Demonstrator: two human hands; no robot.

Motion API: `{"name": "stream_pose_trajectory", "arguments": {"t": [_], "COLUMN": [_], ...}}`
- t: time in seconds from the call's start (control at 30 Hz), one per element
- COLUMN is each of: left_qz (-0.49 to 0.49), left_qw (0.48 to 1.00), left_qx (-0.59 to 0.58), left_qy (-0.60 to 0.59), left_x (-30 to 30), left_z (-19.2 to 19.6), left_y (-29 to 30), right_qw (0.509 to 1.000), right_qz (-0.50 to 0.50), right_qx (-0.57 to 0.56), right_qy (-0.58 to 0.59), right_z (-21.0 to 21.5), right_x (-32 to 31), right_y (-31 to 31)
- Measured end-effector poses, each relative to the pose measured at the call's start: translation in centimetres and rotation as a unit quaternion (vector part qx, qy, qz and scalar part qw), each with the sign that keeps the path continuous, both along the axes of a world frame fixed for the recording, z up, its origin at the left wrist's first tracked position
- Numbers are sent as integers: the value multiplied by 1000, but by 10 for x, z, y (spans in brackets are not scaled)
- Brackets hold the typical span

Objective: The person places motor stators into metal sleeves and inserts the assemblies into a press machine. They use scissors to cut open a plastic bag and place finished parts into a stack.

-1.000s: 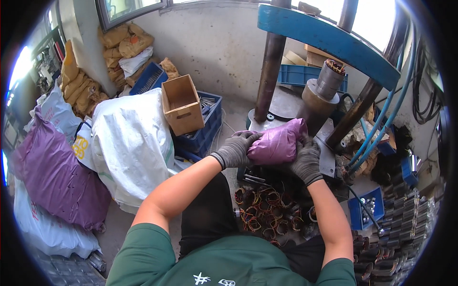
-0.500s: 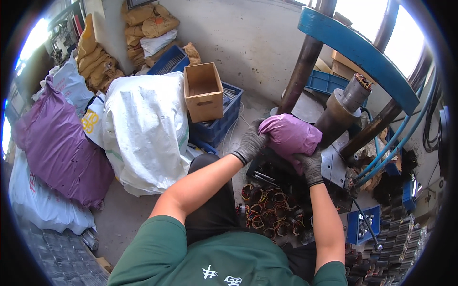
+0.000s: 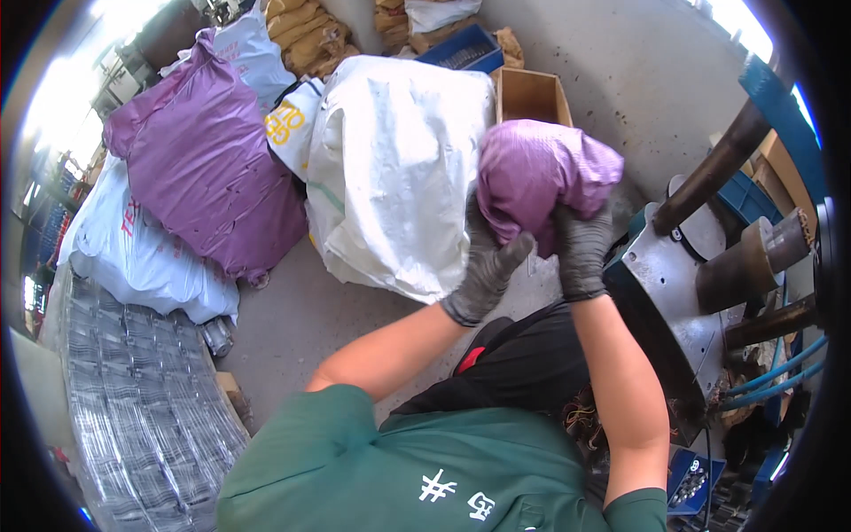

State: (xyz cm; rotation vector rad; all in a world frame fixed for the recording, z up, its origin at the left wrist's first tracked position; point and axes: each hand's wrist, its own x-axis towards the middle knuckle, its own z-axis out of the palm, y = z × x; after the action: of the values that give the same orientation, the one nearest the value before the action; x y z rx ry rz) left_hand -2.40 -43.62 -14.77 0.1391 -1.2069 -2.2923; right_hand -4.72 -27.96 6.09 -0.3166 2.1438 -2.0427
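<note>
Purple bundle [image 3: 541,177] is raised in front of you, between and just above your two gloved hands. You appear to be at the holding step, with the load taken up by both hands together. Your right hand [image 3: 585,257] is clamped on its lower right side, fingers against the cloth. Your left hand [image 3: 486,275] is against its lower left side; the thumb stands out toward you, but the fingers go up behind the cloth, so I cannot tell how tightly they are closed. The hands are near each other yet apart, a narrow gap between them below the bundle.

Beyond the bundle, and partly covered by it, is an open wooden box [image 3: 532,96]; a big white sack [image 3: 399,177] is to its left, and the press [image 3: 660,270] stands well off to your right. As I judge it, the next move calls for even support from both palms, since the soft wrapping could sag or slip if your left side carries too little.
</note>
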Motion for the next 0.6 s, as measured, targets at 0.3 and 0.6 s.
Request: {"name": "stream_pose_trajectory", "arguments": {"t": [0.3,0.6], "left_qz": [92,101], "left_qw": [559,871], "left_qx": [-822,-469], "left_qy": [-47,-104], "left_x": [129,107], "left_z": [55,90], "left_y": [-43,-66], "right_qw": [777,744], "right_qz": [195,375], "right_qx": [-248,-216], "right_qy": [-545,-510], "right_z": [-179,-130], "right_x": [45,46], "right_y": [-12,-22]}}
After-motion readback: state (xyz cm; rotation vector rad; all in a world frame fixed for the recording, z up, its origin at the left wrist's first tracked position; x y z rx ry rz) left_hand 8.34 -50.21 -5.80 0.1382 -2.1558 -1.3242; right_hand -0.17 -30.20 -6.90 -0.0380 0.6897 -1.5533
